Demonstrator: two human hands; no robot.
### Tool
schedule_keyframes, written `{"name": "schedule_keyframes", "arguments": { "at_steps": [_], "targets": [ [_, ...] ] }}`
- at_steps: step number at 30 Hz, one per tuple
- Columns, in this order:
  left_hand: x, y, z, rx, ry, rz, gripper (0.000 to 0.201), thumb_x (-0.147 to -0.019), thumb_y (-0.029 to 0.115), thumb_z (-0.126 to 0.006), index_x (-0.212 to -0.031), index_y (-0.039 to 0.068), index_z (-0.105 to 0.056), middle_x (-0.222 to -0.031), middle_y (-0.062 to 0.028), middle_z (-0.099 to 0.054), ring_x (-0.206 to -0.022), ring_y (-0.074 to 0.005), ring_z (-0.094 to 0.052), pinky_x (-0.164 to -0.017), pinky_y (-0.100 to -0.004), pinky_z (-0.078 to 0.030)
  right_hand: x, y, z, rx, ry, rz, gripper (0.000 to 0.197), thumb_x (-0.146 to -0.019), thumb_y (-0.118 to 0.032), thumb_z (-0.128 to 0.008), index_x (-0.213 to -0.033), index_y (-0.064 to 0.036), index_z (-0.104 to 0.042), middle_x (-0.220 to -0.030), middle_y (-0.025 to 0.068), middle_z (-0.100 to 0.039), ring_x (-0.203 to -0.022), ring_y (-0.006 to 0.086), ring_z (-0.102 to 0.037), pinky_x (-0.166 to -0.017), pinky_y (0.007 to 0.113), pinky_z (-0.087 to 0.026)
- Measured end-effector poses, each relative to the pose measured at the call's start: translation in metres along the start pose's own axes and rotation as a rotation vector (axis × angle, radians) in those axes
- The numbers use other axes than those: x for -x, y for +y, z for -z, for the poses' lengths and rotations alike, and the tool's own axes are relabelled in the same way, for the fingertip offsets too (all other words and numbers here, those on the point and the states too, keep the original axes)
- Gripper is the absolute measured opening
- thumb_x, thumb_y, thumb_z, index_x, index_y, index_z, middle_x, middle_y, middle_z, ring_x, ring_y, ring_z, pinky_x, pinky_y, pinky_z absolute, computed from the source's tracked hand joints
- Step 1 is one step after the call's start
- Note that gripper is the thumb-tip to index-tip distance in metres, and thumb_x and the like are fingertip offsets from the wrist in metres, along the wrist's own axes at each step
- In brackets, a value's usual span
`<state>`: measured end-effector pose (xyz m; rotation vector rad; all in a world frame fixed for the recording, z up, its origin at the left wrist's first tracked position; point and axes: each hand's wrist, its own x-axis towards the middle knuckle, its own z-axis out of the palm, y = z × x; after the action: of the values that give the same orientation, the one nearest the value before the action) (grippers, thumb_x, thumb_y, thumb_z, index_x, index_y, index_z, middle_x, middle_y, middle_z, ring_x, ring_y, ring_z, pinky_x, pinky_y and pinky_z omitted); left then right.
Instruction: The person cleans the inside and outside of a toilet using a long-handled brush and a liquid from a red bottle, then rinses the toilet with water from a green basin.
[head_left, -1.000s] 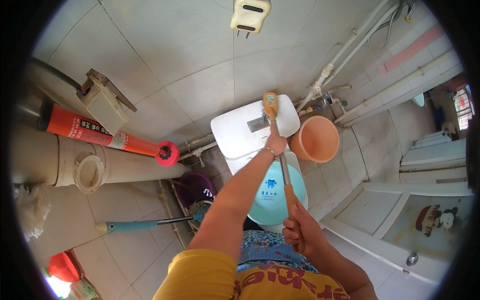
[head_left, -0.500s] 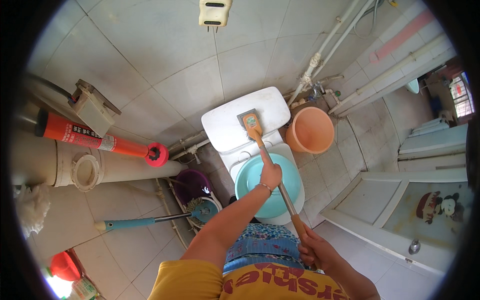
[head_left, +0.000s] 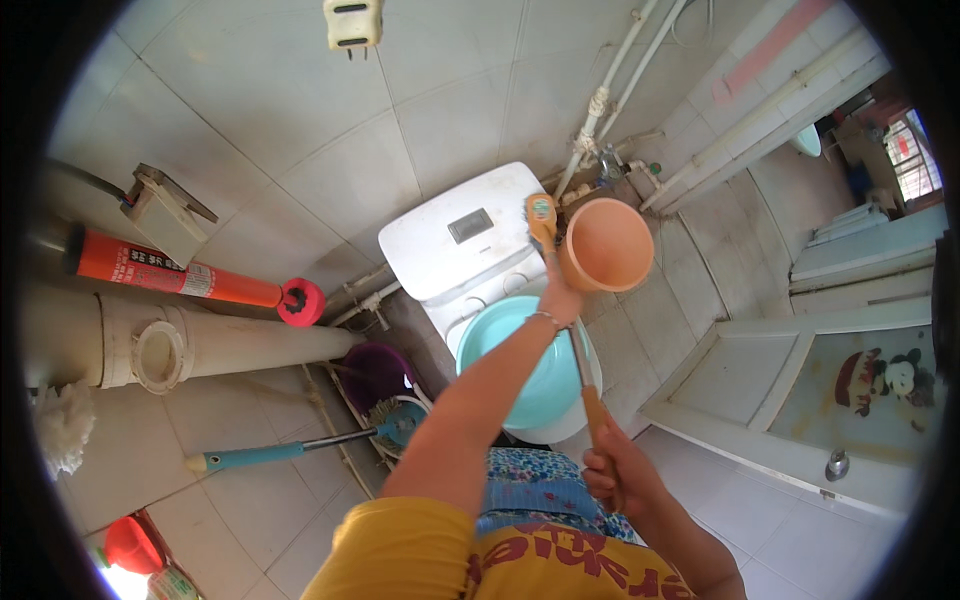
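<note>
Both my hands hold a long-handled scrubbing brush (head_left: 541, 215) with an orange head, metal shaft and tan grip. My left hand (head_left: 562, 302) is closed around the shaft just below the head. Lower down, my right hand (head_left: 622, 468) wraps round the grip at the other end. The brush head is at the right end of the white toilet tank (head_left: 420, 232), close to the rim of an orange bucket (head_left: 602, 250). Whether its bristles touch the tank's side cannot be made out. Under my left forearm a light-blue basin (head_left: 500, 372) rests on the toilet.
At left, a purple bucket (head_left: 366, 375) stands beside a blue-handled brush (head_left: 250, 457). A red-orange plunger-like tube (head_left: 180, 270) lies above a thick pipe (head_left: 240, 335). Thin pipes (head_left: 590, 120) run up the tiled wall. A white door (head_left: 725, 385) stands at right.
The brush head has moved right, off the tank lid's top to its right end, uncovering the flush button. Both hands still grip the brush, the left shifted right. The whole view has shifted slightly.
</note>
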<state>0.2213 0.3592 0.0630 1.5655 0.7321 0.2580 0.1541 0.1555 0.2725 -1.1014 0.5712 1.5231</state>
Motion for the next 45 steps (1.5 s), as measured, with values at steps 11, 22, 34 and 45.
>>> {"name": "schedule_keyframes", "arguments": {
  "at_steps": [11,22,34,45],
  "targets": [
    [0.051,-0.013,0.030,-0.046,0.078,0.254,0.079,-0.079,0.004,-0.040,-0.141,0.005,0.009,-0.096,-0.0295,-0.057,-0.080,-0.0364,-0.060,-0.074,-0.0402,-0.048,0.005,0.007,0.025,0.100,-0.045,-0.175,0.056,-0.095,-0.026,-0.045,-0.143,-0.0291,-0.016,-0.068,0.0004,-0.042,-0.049,0.0088,-0.038,-0.043,0.020,-0.033],
    [0.086,-0.059,0.053,0.146,0.239,0.311,0.080,-0.080,-0.002,-0.037,-0.143,0.010,0.011,-0.121,-0.0240,-0.046,-0.087,-0.0233,-0.059,-0.066,-0.0331,-0.050,0.006,0.018,0.032,0.173,-0.088,-0.223,0.057,-0.095,-0.024,-0.046,-0.143,-0.0300,-0.016,-0.066,-0.0004,-0.041,-0.048,0.0076,-0.036,-0.042,0.020,-0.033],
    [0.086,-0.033,0.026,0.173,0.162,0.215,0.077,-0.080,-0.002,-0.037,-0.141,0.002,0.010,-0.118,-0.0238,-0.046,-0.094,-0.0285,-0.057,-0.079,-0.0340,-0.048,-0.002,0.026,0.065,0.259,-0.136,-0.162,0.059,-0.095,-0.029,-0.046,-0.144,-0.0254,-0.014,-0.064,-0.0006,-0.040,-0.047,0.0076,-0.036,-0.042,0.020,-0.034],
    [0.025,-0.022,-0.022,-0.153,0.048,0.101,0.077,-0.080,0.002,-0.039,-0.141,0.002,0.007,-0.104,-0.0308,-0.049,-0.089,-0.0408,-0.052,-0.078,-0.0426,-0.042,-0.011,0.012,0.074,0.014,-0.062,0.021,0.057,-0.096,-0.025,-0.043,-0.144,-0.0277,-0.012,-0.064,-0.0009,-0.041,-0.047,0.0070,-0.038,-0.041,0.021,-0.034]
  ]
}}
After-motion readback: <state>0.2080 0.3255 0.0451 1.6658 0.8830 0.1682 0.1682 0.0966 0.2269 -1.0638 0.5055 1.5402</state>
